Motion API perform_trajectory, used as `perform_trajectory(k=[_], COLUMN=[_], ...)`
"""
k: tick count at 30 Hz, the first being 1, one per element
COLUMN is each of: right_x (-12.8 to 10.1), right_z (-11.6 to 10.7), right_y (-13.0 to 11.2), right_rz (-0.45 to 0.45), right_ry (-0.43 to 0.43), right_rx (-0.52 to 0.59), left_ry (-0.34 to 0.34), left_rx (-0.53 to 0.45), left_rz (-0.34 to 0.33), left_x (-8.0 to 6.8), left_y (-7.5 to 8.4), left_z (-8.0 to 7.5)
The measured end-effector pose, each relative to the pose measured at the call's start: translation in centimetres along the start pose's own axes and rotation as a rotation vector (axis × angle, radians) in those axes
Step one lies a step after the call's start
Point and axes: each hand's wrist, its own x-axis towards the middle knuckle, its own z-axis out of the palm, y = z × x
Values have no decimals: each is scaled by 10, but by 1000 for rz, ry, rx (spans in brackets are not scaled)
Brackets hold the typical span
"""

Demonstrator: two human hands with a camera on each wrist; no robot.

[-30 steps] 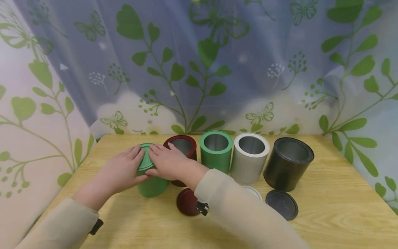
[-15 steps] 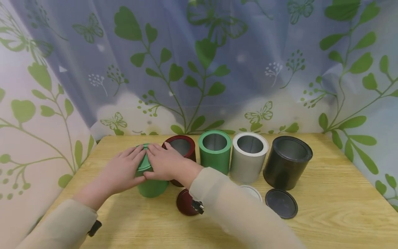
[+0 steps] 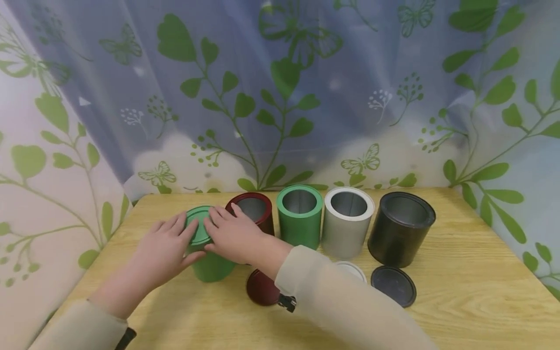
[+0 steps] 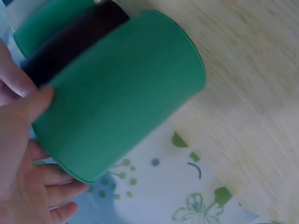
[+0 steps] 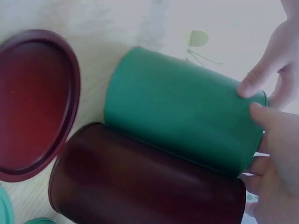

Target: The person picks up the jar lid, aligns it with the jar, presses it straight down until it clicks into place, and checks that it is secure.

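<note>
A green can (image 3: pixel 214 268) stands upright at the left of the row, its green lid (image 3: pixel 201 227) seated on top. My left hand (image 3: pixel 159 250) is at the lid's left side, fingers extended at its edge and thumb toward the near side. From the right, my right hand (image 3: pixel 236 236) rests straight fingers on the lid, with its thumb low by the rim. In the right wrist view both thumbs meet the wall of the green can (image 5: pixel 182 112) near its top rim. A dark red can (image 5: pixel 145 179) stands right beside it, partly behind my right hand in the head view.
To the right stand an uncovered green can (image 3: pixel 300 223), a white can (image 3: pixel 346 236) and a black can (image 3: pixel 401 238). In front lie a dark red lid (image 3: pixel 262 288), a white lid (image 3: pixel 353 270) partly under my right sleeve, and a black lid (image 3: pixel 393 287). A patterned curtain (image 3: pixel 306 121) hangs behind.
My left hand has shifted a little left and toward me, so more of the green lid shows between the hands. The right hand stays on the lid. The head view has shifted slightly.
</note>
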Motion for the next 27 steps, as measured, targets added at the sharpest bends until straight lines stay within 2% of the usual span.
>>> perform_trajectory(k=[5, 13, 20, 24, 27], right_x=[-8, -10, -13, -16, -19], right_z=[1, 1, 7, 9, 8], right_y=[-2, -7, -9, -10, -9], right_rz=[-10, -40, -21, -19, -20], right_ry=[38, 82, 151, 159, 138], right_rx=[-41, -49, -72, -76, -51], left_ry=[76, 248, 229, 280, 280], left_rx=[8, -13, -3, -16, -41], left_rz=[17, 40, 12, 21, -3], left_x=[-7, -12, -14, -16, -16], left_y=[5, 11, 19, 21, 22], left_z=[2, 5, 7, 10, 9])
